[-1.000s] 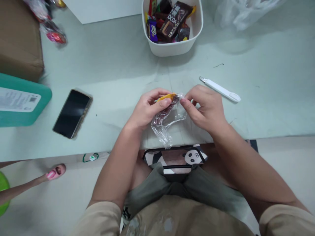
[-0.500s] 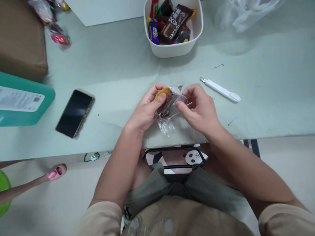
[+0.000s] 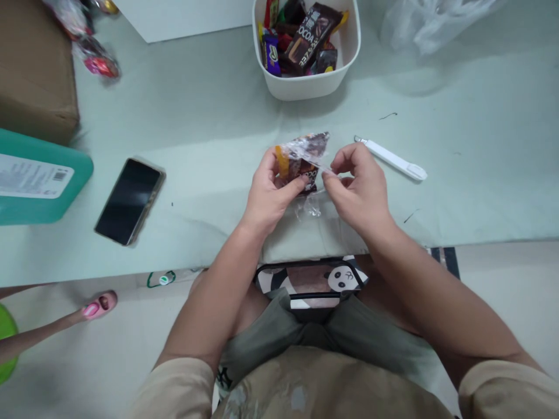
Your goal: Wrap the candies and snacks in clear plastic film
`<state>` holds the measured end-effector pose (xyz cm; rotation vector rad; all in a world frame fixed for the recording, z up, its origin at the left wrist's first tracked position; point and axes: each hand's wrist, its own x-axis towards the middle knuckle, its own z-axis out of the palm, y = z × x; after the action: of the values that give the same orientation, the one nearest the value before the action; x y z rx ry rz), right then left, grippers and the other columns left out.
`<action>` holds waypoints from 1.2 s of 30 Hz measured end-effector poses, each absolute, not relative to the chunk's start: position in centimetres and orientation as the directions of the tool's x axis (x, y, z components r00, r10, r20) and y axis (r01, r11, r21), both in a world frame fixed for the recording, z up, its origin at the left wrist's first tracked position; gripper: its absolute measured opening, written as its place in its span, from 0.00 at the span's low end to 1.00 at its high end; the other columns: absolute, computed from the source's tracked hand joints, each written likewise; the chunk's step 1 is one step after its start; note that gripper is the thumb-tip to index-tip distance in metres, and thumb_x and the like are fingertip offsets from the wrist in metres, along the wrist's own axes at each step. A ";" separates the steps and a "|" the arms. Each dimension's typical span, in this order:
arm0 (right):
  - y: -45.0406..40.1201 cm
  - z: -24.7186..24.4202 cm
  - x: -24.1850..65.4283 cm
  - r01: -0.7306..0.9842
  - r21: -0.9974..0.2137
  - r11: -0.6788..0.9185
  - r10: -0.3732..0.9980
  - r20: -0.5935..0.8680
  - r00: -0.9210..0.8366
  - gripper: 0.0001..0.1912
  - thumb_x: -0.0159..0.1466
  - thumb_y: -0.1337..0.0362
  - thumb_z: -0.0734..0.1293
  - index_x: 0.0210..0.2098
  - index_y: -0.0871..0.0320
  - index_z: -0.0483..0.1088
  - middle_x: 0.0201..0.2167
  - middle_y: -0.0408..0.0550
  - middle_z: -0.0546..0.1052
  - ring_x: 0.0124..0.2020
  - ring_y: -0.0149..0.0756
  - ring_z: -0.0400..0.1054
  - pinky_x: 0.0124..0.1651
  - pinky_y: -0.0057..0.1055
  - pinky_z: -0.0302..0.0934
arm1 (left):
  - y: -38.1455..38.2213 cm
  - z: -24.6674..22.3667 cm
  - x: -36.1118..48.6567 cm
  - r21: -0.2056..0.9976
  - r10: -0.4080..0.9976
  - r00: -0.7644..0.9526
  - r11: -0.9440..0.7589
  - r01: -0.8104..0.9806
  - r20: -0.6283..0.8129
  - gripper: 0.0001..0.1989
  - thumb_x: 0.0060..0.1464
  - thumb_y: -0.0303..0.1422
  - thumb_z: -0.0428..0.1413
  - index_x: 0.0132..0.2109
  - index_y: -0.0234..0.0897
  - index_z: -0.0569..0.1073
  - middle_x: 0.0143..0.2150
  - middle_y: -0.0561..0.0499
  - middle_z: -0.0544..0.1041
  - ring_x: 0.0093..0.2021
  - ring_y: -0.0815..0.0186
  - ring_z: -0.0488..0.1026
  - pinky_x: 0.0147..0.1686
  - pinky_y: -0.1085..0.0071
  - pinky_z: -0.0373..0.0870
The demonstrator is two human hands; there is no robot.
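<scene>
Over the table's near part, my left hand [image 3: 273, 189] is closed on a brown and orange snack packet [image 3: 301, 163], thumb across its printed front. Clear plastic wrap [image 3: 311, 205] surrounds the packet and hangs below it. My right hand [image 3: 360, 186] pinches an edge of this wrap between thumb and forefinger, just right of the packet. A white cutter [image 3: 393, 159] with its metal tip towards my right hand lies beyond that hand. Farther back stands a white tub [image 3: 305, 89] holding several wrapped snacks.
A black phone [image 3: 130, 201], a green container [image 3: 43, 174] and a brown box [image 3: 35, 75] are on the left. Wrapped sweets [image 3: 101, 60] lie behind them. A clear plastic bag [image 3: 432, 29] sits back right. Another person's foot [image 3: 101, 305] shows below the table.
The packet has turned so that its printed front shows, and its top has risen slightly. My left thumb has moved right across it. My right hand has drawn the wrap's edge a little outward.
</scene>
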<state>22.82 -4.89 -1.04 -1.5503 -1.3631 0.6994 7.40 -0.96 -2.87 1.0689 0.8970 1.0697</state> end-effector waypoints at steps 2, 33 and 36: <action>-5.0 -1.1 22.4 0.442 -0.895 -0.049 0.975 0.054 0.217 0.12 0.58 0.65 0.69 0.40 0.53 0.63 0.37 0.44 0.72 0.35 0.33 0.67 0.31 0.29 0.60 | -1.1 -3.3 7.8 0.964 0.981 0.191 0.086 -0.251 -0.038 0.32 0.42 0.49 0.73 0.49 0.44 0.69 0.46 0.51 0.75 0.54 0.56 0.77 0.55 0.61 0.73; -4.4 0.7 25.2 0.476 -0.839 0.264 0.939 0.335 0.071 0.12 0.70 0.53 0.67 0.35 0.54 0.74 0.29 0.45 0.76 0.32 0.33 0.70 0.33 0.32 0.66 | -1.7 -0.4 5.6 0.967 0.814 0.542 0.254 -0.006 -0.210 0.21 0.44 0.33 0.67 0.46 0.40 0.73 0.37 0.54 0.76 0.34 0.67 0.72 0.35 0.71 0.70; -4.2 0.2 25.8 0.317 -0.938 0.143 0.977 0.185 0.106 0.14 0.70 0.51 0.66 0.36 0.55 0.72 0.26 0.42 0.73 0.27 0.30 0.67 0.30 0.30 0.65 | -1.5 -0.1 5.2 0.973 0.771 0.608 0.232 0.008 -0.189 0.23 0.43 0.33 0.66 0.48 0.41 0.73 0.38 0.54 0.76 0.35 0.66 0.74 0.34 0.70 0.71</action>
<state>25.81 -4.16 0.18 -1.3625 -1.4025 0.8214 5.20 -1.49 -0.07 1.2389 0.7784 0.6046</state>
